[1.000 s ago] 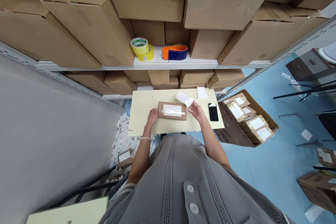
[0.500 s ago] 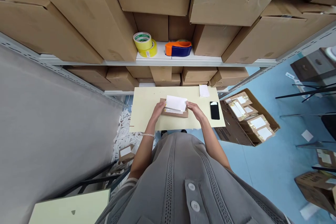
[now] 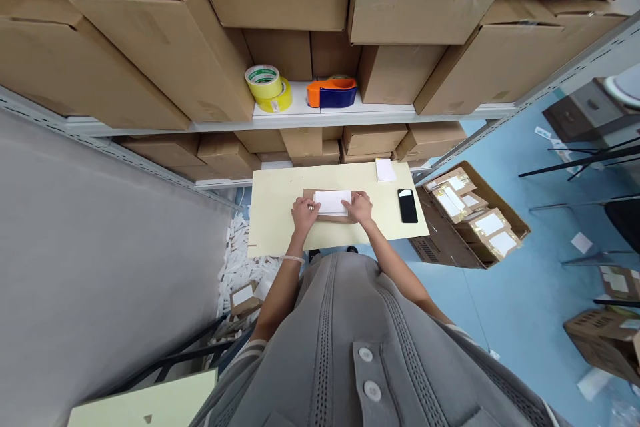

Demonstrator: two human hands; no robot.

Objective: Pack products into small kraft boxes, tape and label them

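Observation:
A small brown cardboard parcel point(image 3: 327, 217) lies on the pale yellow table point(image 3: 275, 213). A white label point(image 3: 333, 202) lies flat on top of it. My left hand point(image 3: 305, 211) rests on the label's left end and my right hand point(image 3: 359, 207) on its right end, fingers laid flat and pressing down on the label and parcel. Neither hand grips anything.
A black phone point(image 3: 407, 205) and a stack of white labels point(image 3: 385, 170) lie on the table's right part. An open carton of labelled parcels point(image 3: 475, 220) stands on the floor at right. Yellow tape rolls point(image 3: 267, 87) and an orange-blue tape dispenser point(image 3: 333, 92) sit on the shelf. White paper strips point(image 3: 240, 267) litter the floor at left.
My right hand carried the white label from the right onto the parcel. Both hands then lowered it and now press it flat on top.

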